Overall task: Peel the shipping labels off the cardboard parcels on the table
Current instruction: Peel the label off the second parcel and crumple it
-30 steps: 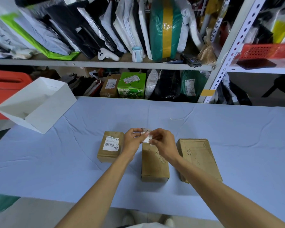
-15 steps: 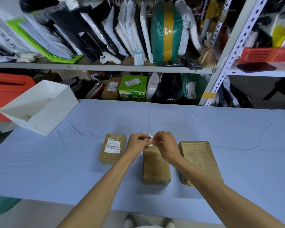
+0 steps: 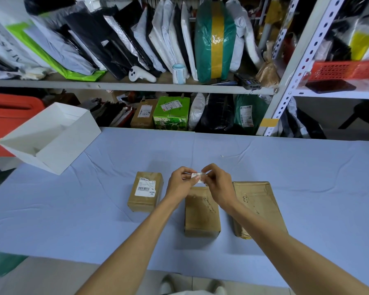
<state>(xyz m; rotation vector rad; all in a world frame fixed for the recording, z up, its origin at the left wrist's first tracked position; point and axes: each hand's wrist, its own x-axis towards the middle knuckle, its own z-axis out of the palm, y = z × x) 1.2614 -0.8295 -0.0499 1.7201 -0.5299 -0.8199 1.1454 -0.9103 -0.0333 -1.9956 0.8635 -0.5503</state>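
- As it spreads across the full width of the view, the table point(image 3: 285, 188) under its creased pale-blue cloth carries three cardboard parcels in a row near its middle. Broad bare cloth lies to either side of them and behind them.
- Metal shelving point(image 3: 296, 67) packed with mailer bags and boxes stands along the table's far edge.
- An open-topped white box point(image 3: 51, 141) sits at the far-left corner, well apart from the parcels.
- The right parcel point(image 3: 258, 201), the largest of the three, lies flat with a bare, scuffed top, just beside the middle one.
- The middle parcel point(image 3: 201, 216) is plain brown on top with faint dark marks, and its near end stops well short of the table's front edge.
- The left parcel point(image 3: 141, 203) stands apart from the middle one by a strip of cloth.
- The left hand point(image 3: 180, 184) and right hand point(image 3: 218, 186) are drawn together above the middle parcel's far end, fingers curled.
- A white shipping label point(image 3: 146, 186) with a barcode and black print covers much of the left parcel's top, one upper corner wrinkled.
- A small peeled label point(image 3: 197, 176), white and crumpled with dark print, is pinched between the fingertips of both hands. Whether it touches the cardboard below cannot be told.
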